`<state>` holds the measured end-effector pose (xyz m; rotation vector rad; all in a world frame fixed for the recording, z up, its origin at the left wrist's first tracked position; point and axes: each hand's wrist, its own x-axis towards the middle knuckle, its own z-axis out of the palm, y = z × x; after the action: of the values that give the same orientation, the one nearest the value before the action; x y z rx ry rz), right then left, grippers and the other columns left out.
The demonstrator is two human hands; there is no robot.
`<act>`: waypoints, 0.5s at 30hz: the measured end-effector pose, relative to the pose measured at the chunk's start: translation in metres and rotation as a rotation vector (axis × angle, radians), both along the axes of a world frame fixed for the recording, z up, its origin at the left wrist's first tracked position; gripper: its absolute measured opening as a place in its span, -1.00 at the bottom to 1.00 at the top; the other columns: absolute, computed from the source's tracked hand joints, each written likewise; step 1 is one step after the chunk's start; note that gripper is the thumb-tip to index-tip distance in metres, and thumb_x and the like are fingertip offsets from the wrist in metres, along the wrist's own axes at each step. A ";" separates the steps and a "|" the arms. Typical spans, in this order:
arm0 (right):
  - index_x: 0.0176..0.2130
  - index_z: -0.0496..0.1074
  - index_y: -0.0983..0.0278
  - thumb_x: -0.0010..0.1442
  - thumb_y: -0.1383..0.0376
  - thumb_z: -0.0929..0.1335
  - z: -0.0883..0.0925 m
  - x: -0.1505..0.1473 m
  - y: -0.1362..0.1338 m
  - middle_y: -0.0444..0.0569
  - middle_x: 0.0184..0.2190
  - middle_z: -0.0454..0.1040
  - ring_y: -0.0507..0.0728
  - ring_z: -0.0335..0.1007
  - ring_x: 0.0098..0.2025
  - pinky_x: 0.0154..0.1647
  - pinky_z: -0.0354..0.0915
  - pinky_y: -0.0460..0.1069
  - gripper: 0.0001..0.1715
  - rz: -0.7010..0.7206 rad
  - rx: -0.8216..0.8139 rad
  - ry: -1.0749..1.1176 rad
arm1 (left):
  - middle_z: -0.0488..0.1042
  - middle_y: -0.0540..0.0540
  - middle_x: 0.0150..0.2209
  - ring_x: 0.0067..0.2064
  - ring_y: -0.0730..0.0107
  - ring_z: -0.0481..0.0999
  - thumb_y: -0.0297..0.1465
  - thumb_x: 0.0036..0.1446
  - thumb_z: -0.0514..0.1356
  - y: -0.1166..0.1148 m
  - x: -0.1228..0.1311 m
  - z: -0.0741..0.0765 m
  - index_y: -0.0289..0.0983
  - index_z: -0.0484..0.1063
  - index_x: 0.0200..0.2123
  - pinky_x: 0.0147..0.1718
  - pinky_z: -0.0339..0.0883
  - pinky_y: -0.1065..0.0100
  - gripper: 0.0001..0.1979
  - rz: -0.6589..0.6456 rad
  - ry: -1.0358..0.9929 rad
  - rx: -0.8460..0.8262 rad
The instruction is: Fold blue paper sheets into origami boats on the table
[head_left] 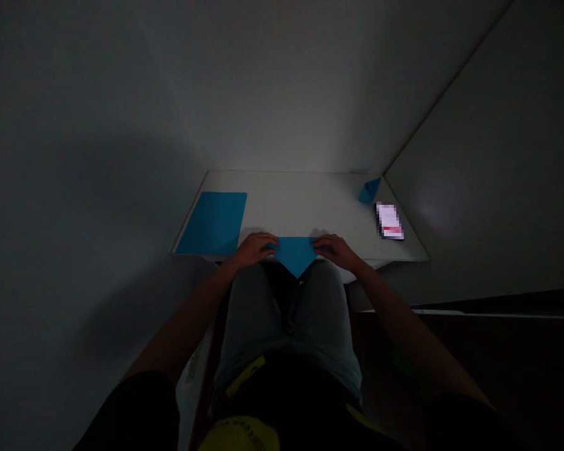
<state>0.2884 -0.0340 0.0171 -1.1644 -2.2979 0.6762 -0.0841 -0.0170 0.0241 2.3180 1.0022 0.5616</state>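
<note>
The folded blue paper [297,254] overhangs the front edge of the white tabletop [286,200], open behind to the wall [286,94]. Left hand [257,247] and right hand [334,249] curl fingers on the paper's side corners; pinching or pressing, I cannot tell.

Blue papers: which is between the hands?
Middle paper, left hand and right hand at its corners; the large sheet lies further left, the folded piece by the phone.

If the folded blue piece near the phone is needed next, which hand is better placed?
Probably the right hand: like the left hand, it touches the pointed blue paper, but it is nearer the folded piece; the left is beside the flat sheet.
</note>
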 end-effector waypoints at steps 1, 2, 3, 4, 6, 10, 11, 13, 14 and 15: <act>0.08 0.63 0.08 0.38 -0.05 0.42 -0.003 0.000 0.003 0.07 0.13 0.62 0.33 0.53 0.18 0.29 0.35 0.33 -0.59 -0.021 0.013 -0.002 | 0.59 -0.15 0.17 0.22 0.11 0.55 -0.25 0.24 0.40 0.002 0.001 -0.001 -0.10 0.63 0.05 0.29 0.34 0.00 -0.69 0.040 0.007 0.009; 0.13 0.61 0.09 0.35 -0.07 0.44 -0.006 0.001 0.006 0.11 0.15 0.58 0.36 0.49 0.21 0.30 0.33 0.34 -0.52 -0.046 0.026 -0.006 | 0.55 -0.18 0.19 0.24 0.07 0.52 -0.24 0.19 0.44 0.005 0.002 -0.003 -0.11 0.60 0.10 0.29 0.34 -0.02 -0.59 0.085 0.020 0.012; 0.17 0.59 0.11 0.31 -0.10 0.47 -0.008 0.002 0.009 0.15 0.16 0.55 0.38 0.45 0.23 0.31 0.32 0.35 -0.44 -0.070 0.033 -0.015 | 0.51 -0.21 0.20 0.25 0.03 0.49 -0.23 0.12 0.48 0.008 0.003 -0.004 -0.14 0.58 0.13 0.29 0.34 -0.03 -0.50 0.130 0.037 0.010; 0.20 0.57 0.13 0.27 -0.12 0.50 -0.010 0.004 0.013 0.18 0.17 0.51 0.41 0.42 0.25 0.32 0.30 0.36 -0.36 -0.089 0.032 -0.030 | 0.48 -0.24 0.20 0.25 -0.01 0.47 -0.21 0.06 0.52 0.011 0.004 -0.005 -0.16 0.56 0.15 0.29 0.34 -0.04 -0.41 0.168 0.059 0.001; 0.23 0.55 0.15 0.20 -0.14 0.54 -0.013 0.007 0.020 0.21 0.16 0.47 0.44 0.38 0.26 0.34 0.27 0.36 -0.25 -0.111 0.010 -0.076 | 0.43 -0.27 0.19 0.25 -0.07 0.44 -0.20 -0.05 0.57 0.018 0.004 -0.006 -0.20 0.54 0.15 0.27 0.35 -0.06 -0.31 0.204 0.108 -0.027; 0.19 0.57 0.11 0.13 -0.09 0.59 -0.012 0.011 0.032 0.18 0.13 0.47 0.44 0.35 0.26 0.33 0.27 0.37 -0.27 -0.094 -0.024 -0.153 | 0.42 -0.24 0.12 0.21 -0.08 0.43 -0.17 -0.11 0.59 0.027 0.004 -0.006 -0.19 0.56 0.03 0.22 0.38 -0.04 -0.37 0.190 0.175 -0.072; 0.17 0.58 0.11 0.12 -0.07 0.60 -0.011 0.011 0.033 0.17 0.12 0.48 0.44 0.35 0.26 0.33 0.27 0.37 -0.30 -0.080 -0.027 -0.160 | 0.42 -0.23 0.12 0.19 -0.06 0.43 -0.16 -0.12 0.59 0.029 0.005 -0.005 -0.19 0.56 -0.01 0.20 0.39 -0.03 -0.40 0.188 0.179 -0.078; 0.11 0.60 0.10 0.12 -0.05 0.60 -0.009 0.011 0.036 0.15 0.10 0.49 0.44 0.34 0.26 0.32 0.27 0.38 -0.37 -0.054 -0.037 -0.161 | 0.41 -0.22 0.11 0.17 -0.05 0.43 -0.16 -0.13 0.59 0.030 0.005 -0.006 -0.18 0.57 -0.08 0.18 0.40 -0.01 -0.46 0.190 0.178 -0.089; 0.08 0.61 0.10 0.12 -0.06 0.60 -0.008 0.011 0.037 0.15 0.09 0.50 0.43 0.35 0.25 0.31 0.28 0.38 -0.40 -0.050 -0.045 -0.158 | 0.42 -0.21 0.10 0.16 -0.04 0.43 -0.16 -0.14 0.60 0.031 0.006 -0.007 -0.17 0.57 -0.12 0.16 0.40 -0.01 -0.48 0.195 0.177 -0.095; 0.05 0.62 0.10 0.11 -0.06 0.60 -0.007 0.010 0.037 0.14 0.08 0.50 0.43 0.35 0.23 0.30 0.29 0.38 -0.42 -0.049 -0.055 -0.156 | 0.43 -0.20 0.08 0.14 -0.04 0.44 -0.17 -0.16 0.60 0.031 0.006 -0.008 -0.16 0.57 -0.15 0.15 0.40 -0.01 -0.49 0.203 0.174 -0.102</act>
<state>0.2987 0.0033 0.0099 -1.3373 -2.3828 0.6543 -0.0778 0.0143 0.0165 2.2180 1.3268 0.3809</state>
